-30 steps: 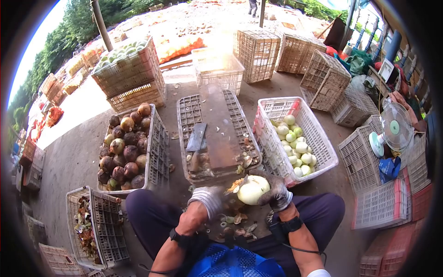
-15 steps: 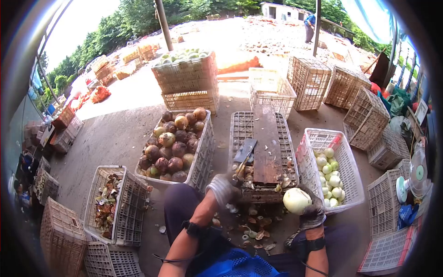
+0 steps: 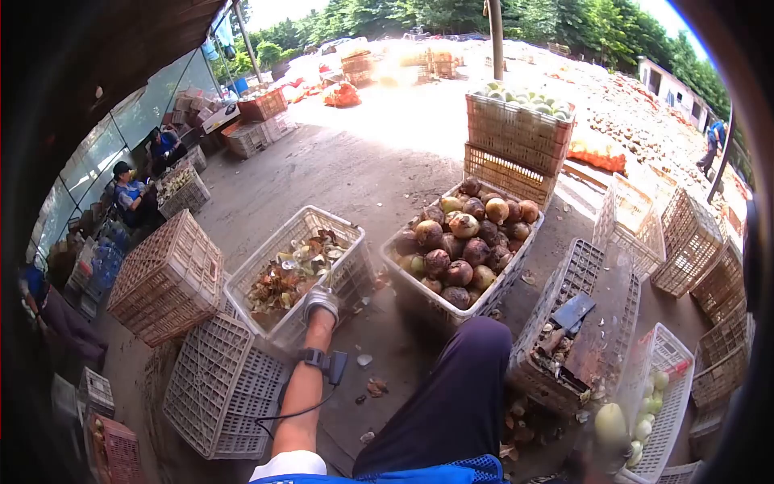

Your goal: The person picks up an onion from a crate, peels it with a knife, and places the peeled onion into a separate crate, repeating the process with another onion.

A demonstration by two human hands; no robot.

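My left hand [image 3: 321,305], in a pale glove, is at the near right rim of a crate of peelings [image 3: 294,270], its fingers bent over the edge. At the lower right, my right hand [image 3: 595,461] is dark and blurred, with a peeled onion [image 3: 610,424] in it. A broad-bladed knife [image 3: 572,311] lies on an upturned crate [image 3: 528,355] beside a wooden board [image 3: 605,323]. Unpeeled onions [image 3: 472,234] heap up in a crate between my hands. Peeled onions [image 3: 645,419] lie in a white crate [image 3: 681,379] at the right.
Stacked crates [image 3: 516,137] stand behind the unpeeled onions. Left of me are an upright crate [image 3: 173,274] and a tilted crate [image 3: 222,387]. Co-workers [image 3: 133,194] sit at the far left. Another person [image 3: 713,145] stands far right. Scraps [image 3: 375,387] litter the floor.
My view has swung left. My left hand has left the knife's handle and moved over to the peelings crate. The peeled onion is still with my right hand, now low at the right.
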